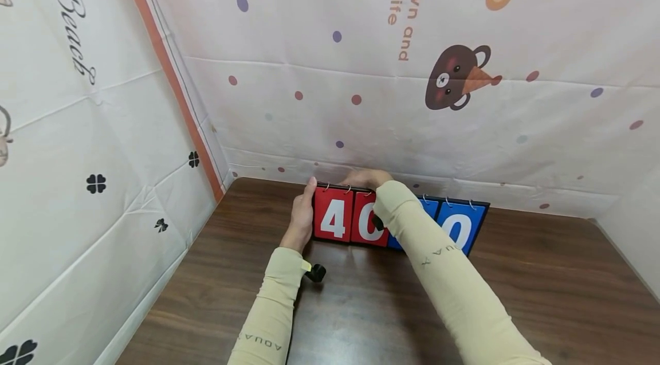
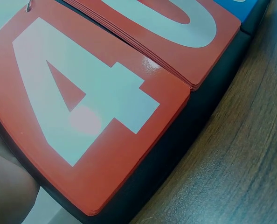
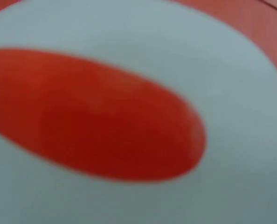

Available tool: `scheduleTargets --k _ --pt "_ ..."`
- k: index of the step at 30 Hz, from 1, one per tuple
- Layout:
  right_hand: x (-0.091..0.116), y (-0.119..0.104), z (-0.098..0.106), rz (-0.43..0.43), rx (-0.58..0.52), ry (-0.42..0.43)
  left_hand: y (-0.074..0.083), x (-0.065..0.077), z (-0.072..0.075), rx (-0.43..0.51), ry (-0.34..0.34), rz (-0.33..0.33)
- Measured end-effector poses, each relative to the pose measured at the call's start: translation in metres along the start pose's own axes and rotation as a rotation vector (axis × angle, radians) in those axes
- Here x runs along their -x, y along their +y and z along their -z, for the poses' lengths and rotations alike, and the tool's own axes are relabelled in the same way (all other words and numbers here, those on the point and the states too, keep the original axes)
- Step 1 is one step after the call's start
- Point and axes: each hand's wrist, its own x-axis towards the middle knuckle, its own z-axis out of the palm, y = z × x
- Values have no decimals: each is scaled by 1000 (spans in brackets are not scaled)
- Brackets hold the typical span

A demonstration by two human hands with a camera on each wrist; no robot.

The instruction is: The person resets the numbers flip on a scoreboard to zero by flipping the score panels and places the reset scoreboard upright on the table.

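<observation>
A flip scoreboard (image 1: 334,214) stands tilted on the table, with red number cards on its left half and blue ones on its right. The left red card (image 2: 101,93) reads 4 and the red card beside it reads 0. At the left edge, my left hand (image 1: 300,217) grips the board, thumb upright along the side and fingers hidden behind. My right hand (image 1: 368,177) reaches over the top edge near the red cards, its fingers out of sight behind the board. A red card with a white 0 (image 3: 106,116) fills the right wrist view, blurred.
The board rests toward the back of a dark wood table (image 1: 232,273). Behind it hangs a printed cloth (image 1: 289,124), and another cloth (image 1: 103,136) hangs on the left. My right sleeve (image 1: 438,262) covers part of the blue cards.
</observation>
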Motion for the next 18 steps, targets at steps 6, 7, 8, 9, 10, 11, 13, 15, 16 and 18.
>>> scheduleTargets --k 6,7,8,9,10,11,13,15,16,18 --pt "-1 -1 -3 63 -30 113 1 1 -1 8 6 14" --pt "-1 -1 -3 82 -20 150 1 1 -1 8 7 18" --pt "-1 -2 -4 98 -15 192 1 1 -1 7 7 20" --pt "-1 -2 -4 108 -14 238 1 1 -1 7 7 22" --pt "-1 -2 -4 119 -19 281 1 1 -1 3 5 22" --pt "-1 -1 -5 128 -50 317 0 1 -1 3 0 22" --pt "0 -1 -5 156 -111 382 0 1 -1 5 -9 22" --pt "4 -2 -6 200 -145 430 1 1 -1 8 -17 21" --pt "5 -3 -7 225 -152 450 1 1 -1 9 -23 20" --pt "10 -7 -8 270 -134 493 2 1 -1 12 -28 19"
